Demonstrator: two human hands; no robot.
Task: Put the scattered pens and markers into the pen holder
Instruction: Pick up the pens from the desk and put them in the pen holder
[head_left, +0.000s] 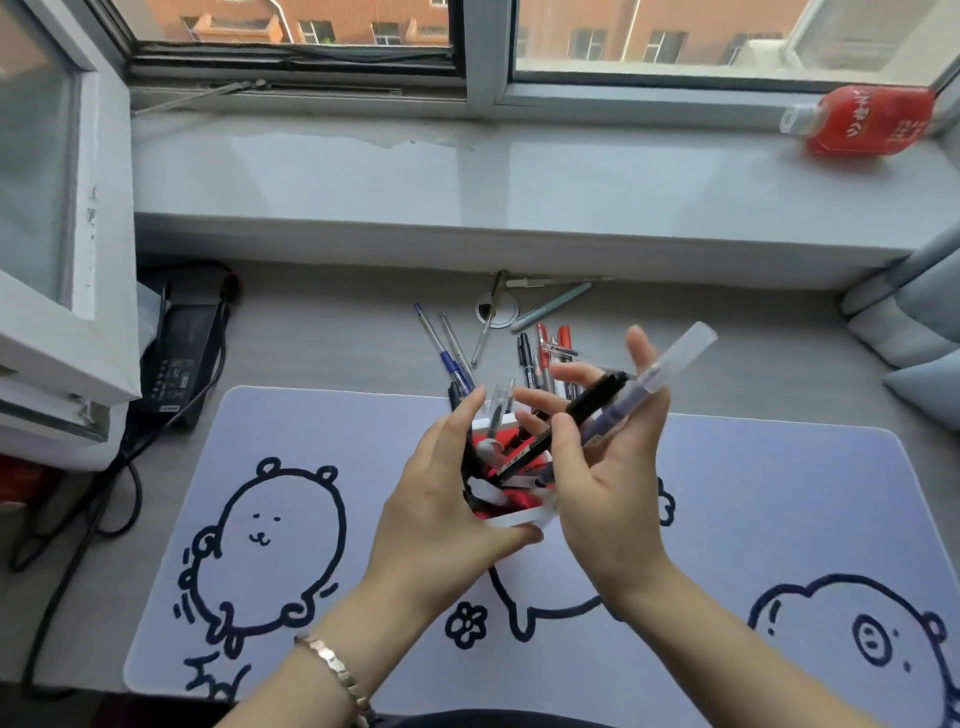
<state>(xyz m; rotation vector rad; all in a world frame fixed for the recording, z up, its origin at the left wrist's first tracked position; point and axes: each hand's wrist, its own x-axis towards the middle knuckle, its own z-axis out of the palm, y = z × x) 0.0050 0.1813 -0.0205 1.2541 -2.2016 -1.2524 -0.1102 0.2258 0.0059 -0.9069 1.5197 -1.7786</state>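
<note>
The left hand (441, 499) is wrapped around the left side of the pen holder (511, 512), fingers curled against its wall and thumb under the near rim. The right hand (597, 457) sits just right of the holder, palm turned inward, pinching a black marker (566, 423) and a pen with a clear frosted cap (660, 369) between thumb and fingers; the other fingers are spread. Both items are tilted, lower ends over the holder's mouth, upper ends pointing up and right.

The holder is white-rimmed with a red interior and already contains several pens. It is held above a pale mat (291, 426) printed with dark outline cartoon animals. The mat lies flat on a grey wood-grain counter (332, 332).

Beyond the hands, loose pens lie on the counter: two blue ballpoints (441, 345) side by side, a cluster of red and black markers (545, 353), a pale green pen (550, 307) and a thin silver pen (488, 319) across a round cable port (506, 312).

A bracelet of metal links (337, 670) circles the left wrist. A red bottle (867, 120) lies on the windowsill (415, 176).
</note>
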